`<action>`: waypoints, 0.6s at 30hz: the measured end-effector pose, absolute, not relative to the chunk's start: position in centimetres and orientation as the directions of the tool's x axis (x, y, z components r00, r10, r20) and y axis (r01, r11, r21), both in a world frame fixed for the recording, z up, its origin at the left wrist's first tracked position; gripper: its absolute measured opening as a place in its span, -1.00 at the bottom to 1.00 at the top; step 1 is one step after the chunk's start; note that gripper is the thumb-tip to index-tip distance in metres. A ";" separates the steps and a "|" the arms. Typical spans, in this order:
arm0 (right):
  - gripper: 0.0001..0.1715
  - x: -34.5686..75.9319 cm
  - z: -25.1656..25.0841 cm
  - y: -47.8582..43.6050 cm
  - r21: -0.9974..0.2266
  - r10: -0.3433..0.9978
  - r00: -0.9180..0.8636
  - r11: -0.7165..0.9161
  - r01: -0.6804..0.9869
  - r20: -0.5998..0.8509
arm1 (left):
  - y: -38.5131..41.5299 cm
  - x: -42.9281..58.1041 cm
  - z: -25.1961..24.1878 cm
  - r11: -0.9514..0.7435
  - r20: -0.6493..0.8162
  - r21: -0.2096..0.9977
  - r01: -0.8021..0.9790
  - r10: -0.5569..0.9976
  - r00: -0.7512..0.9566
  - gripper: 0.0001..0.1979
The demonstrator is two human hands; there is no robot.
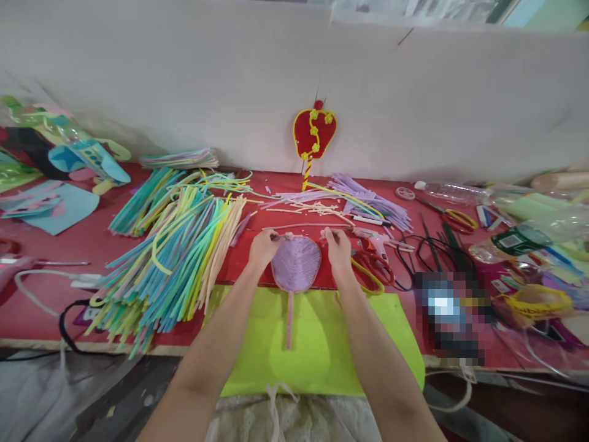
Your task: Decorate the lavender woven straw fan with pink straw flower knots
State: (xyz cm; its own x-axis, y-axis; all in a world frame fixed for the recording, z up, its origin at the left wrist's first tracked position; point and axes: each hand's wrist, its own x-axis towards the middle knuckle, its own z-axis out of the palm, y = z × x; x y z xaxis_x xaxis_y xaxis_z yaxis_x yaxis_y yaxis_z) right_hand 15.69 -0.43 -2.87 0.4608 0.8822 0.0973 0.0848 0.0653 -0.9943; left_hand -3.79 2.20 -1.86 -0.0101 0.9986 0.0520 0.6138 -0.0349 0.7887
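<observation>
A small lilac fan (296, 264), woven from pipe cleaners, lies on the red table with its pink handle (289, 319) reaching down over a lime-green foam sheet (322, 344). My left hand (263, 247) pinches the left end of a thin pinkish pipe cleaner (299, 226) stretched across the fan's top edge. My right hand (337, 248) pinches its right end. Both hands rest at the fan's upper corners, fingers closed.
A large heap of pastel pipe cleaners (175, 258) lies at left. A red and yellow finished fan (315, 132) leans on the wall. Red-handled scissors (372, 264), a glue gun (380, 240), black cables (432, 252), lilac strands (372, 202) and plastic packets (529, 245) crowd the right.
</observation>
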 end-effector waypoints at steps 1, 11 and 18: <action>-0.55 15.7 -2.9 -0.4 -0.995 0.880 0.464 0.066 0.078 0.095 | 2.3 -3.6 -1.8 -0.039 0.049 0.831 0.554 0.999 -0.003 -0.88; -0.68 15.5 -1.8 -1.0 -0.952 0.928 0.245 0.237 0.196 0.281 | 1.8 -2.0 -1.4 -0.048 0.079 0.987 0.151 0.975 -0.206 -0.87; -0.68 15.5 -1.6 -1.1 -0.979 0.954 0.240 0.154 0.132 0.182 | 1.7 -1.7 -2.0 0.010 0.022 0.980 0.200 0.988 -0.156 -0.91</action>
State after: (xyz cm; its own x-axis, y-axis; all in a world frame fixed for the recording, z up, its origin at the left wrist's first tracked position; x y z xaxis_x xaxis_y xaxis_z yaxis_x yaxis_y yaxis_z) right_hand 15.47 -1.13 -1.60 0.2398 0.9535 0.1825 0.1323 0.1541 -0.9792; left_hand -1.73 1.67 -2.00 -0.1561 0.9875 0.0216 0.2003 0.0102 0.9797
